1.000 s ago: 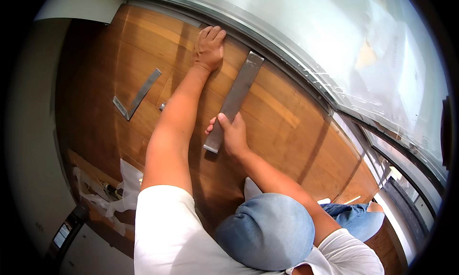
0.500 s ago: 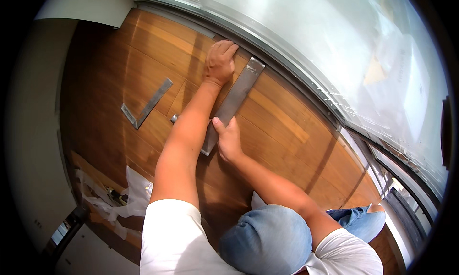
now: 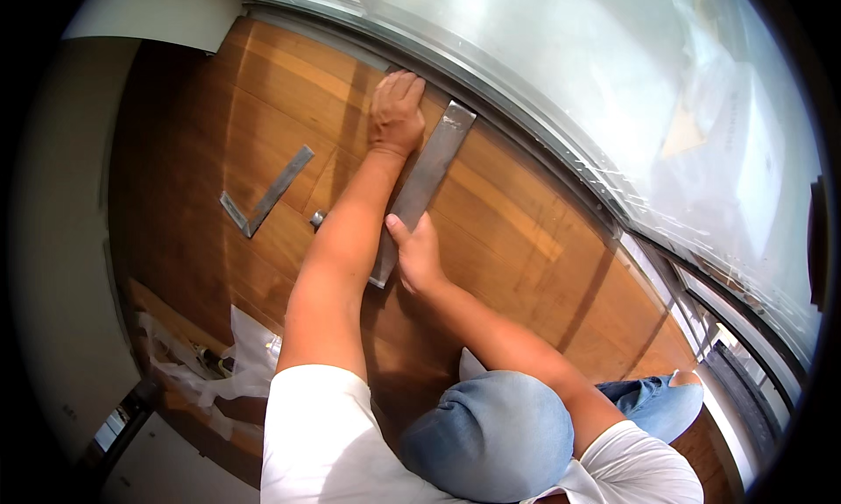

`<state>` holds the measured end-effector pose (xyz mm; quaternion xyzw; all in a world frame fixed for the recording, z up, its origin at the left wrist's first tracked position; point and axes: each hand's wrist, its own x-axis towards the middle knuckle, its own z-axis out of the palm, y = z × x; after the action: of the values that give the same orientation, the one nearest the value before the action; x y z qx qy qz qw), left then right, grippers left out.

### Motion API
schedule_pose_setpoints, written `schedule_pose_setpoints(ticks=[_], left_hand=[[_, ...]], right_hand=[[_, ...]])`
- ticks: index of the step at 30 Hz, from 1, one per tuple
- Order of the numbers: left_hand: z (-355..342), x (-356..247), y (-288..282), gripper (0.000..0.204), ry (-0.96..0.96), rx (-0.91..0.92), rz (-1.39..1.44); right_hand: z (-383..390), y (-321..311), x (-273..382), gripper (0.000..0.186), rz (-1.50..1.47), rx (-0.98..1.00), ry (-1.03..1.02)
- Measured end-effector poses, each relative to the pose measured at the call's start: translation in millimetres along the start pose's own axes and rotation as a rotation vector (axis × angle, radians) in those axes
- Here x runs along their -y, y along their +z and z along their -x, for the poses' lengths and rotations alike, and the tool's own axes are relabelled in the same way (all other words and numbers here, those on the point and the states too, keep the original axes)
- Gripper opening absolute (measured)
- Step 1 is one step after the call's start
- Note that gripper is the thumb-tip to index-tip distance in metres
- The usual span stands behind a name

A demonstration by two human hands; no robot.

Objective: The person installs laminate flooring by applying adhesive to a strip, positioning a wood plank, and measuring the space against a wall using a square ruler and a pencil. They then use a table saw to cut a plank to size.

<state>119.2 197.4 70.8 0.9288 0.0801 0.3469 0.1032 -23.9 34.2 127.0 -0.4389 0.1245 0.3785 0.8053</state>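
Note:
A long, flat grey metal bar (image 3: 435, 159) slants over the wooden floor, its far end close to the window frame's bottom track. My right hand (image 3: 417, 252) grips the bar near its lower end, thumb on top and the other fingers mostly hidden at its side. Farther up, my left hand (image 3: 396, 117) is closed at the floor's edge by the track, just left of the bar's far end. Its fingertips are out of sight, so whatever they hold or press cannot be made out.
Left of my arm lie an L-shaped metal piece (image 3: 272, 197) and a small round metal part (image 3: 318, 217). Thin white plastic sheeting (image 3: 254, 351) is at lower left. A large glass pane (image 3: 561, 57) in a dark metal frame (image 3: 526, 140) borders the far side. My denim-covered knee (image 3: 495, 434) is close below.
The bar's far end has swung slightly left, and my left hand has shifted a little left along the track. My right hand keeps its grip.

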Motion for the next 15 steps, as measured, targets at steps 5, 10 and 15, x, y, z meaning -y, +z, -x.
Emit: schedule_pose_setpoints(ticks=[5,10,15], left_hand=[[1,0,-2,0.028,0.019,0.008,-0.008],[5,0,-1,0.029,-0.003,0.031,-0.009],[5,-5,16,0.031,-0.005,-0.003,0.019]], right_hand=[[-2,-4,0,0.013,0.005,0.04,0.01],[-2,-5,2,0.014,-0.017,0.056,0.038],[-19,-23,-25,0.019,-0.048,-0.015,-0.025]])
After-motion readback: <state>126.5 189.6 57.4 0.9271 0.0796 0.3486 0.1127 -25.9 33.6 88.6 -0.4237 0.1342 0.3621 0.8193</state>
